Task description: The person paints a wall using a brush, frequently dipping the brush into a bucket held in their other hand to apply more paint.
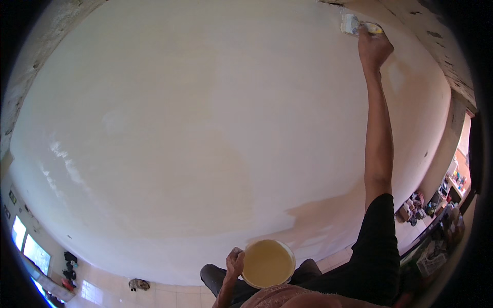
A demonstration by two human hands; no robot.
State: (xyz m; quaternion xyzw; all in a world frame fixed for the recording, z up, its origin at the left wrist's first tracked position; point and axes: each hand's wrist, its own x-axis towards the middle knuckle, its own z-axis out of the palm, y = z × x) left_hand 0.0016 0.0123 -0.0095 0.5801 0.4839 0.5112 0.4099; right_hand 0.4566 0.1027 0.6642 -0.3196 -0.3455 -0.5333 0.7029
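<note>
My right hand (374, 48) is raised at the upper right, its fingers closed round the handle of a wide paintbrush (350, 24). The pale bristles lie against the wall (173, 115), close to its top right edge. Low in the view, my left hand (235, 262) grips the left rim of a round bucket (268, 263) of yellowish paint, which is in front of my body above my knees. Broad patches of slightly different cream and white tones cover the wall.
An animal, seemingly a cat (139, 285), lies on the tiled floor (165, 296) at the wall's foot. Windows (36, 252) are at the lower left. Piled household items (413, 208) and a plastic basket (432, 263) are at the right. A rough ceiling edge (435, 34) runs above.
</note>
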